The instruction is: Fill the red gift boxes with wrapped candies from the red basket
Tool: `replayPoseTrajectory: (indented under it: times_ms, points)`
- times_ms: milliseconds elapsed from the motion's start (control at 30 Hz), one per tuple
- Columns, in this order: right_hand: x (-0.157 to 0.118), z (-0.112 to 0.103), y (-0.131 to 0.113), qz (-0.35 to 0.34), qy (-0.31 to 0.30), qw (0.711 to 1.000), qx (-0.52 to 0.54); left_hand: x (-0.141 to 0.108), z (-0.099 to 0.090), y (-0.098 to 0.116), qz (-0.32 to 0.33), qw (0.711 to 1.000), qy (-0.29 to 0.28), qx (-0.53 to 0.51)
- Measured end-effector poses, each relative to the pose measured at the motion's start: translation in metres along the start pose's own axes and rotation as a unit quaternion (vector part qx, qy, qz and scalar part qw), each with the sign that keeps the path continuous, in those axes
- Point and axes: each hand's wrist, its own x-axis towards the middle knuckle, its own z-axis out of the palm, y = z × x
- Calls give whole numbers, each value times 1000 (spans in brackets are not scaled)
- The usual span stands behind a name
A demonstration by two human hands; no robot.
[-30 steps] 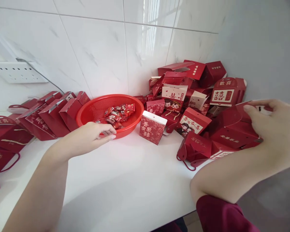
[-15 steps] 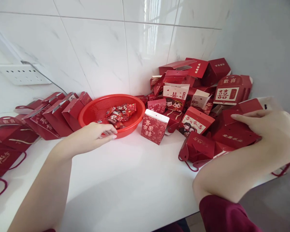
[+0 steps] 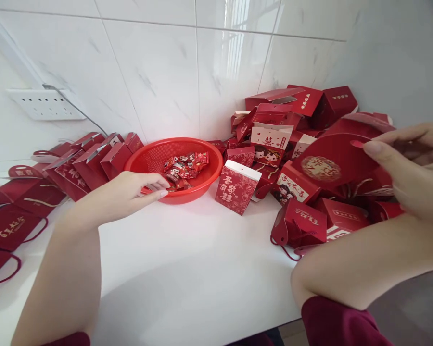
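Observation:
My right hand [image 3: 418, 168] pinches a red paper gift box [image 3: 341, 161] with a round gold emblem by its upper part, thumb in front. The box is raised over a pile of similar boxes and slightly blurred. My left hand [image 3: 140, 187] is by the near-left rim of a red plastic basket [image 3: 216, 175], its fingers loosely bent and thumb apart, with nothing seen in them. Small red-wrapped sweets [image 3: 185, 168] lie inside the basket. To the basket's right, a patterned red box [image 3: 237, 190] with a white top edge stands upright on the table.
More red boxes [image 3: 303, 103] are heaped against the wall at right, some with cords. Along the left, other red boxes [image 3: 94, 166] and corded boxes [image 3: 14, 226] stand on the white table [image 3: 187, 269]. A power strip [image 3: 46, 104] hangs on the tiled wall.
My right hand has lifted the gold-emblem box from the right side of the pile, turning it. My left hand has slid slightly left along the basket. The view has shifted a little left.

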Motion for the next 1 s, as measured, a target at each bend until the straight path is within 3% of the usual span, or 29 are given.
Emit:
replayPoseTrajectory:
  times_ms: [100,167,233,300,367,500,667,733,867,1000]
  points:
    - [-3,8,-36,-62,-14,988,138,-7,-7,-6,-10,999,37,21]
    - [-5,18,-61,-115,-98,965,213,-11,-11,-8,-18,997,61,32]
    - [-7,34,-84,-168,-243,910,291,-15,-15,-7,-19,996,84,36]
    - [-11,54,-104,-224,-378,832,338,-17,-16,-1,-11,994,107,31]
    - [-20,74,-122,-285,-429,787,341,-18,-15,8,4,991,128,24]
    - [-45,98,-143,-359,-456,758,298,-18,-1,26,67,984,165,-8]
    - [-62,102,-146,-396,-580,672,235,-24,37,24,145,986,63,-43]
    - [-64,105,-147,-391,-588,663,248,-29,54,18,131,989,39,-55]
    - [-69,116,-151,-356,-592,688,223,-40,87,9,92,988,46,-114]
    - [-80,124,-154,-329,-647,662,186,-47,122,6,58,973,77,-209]
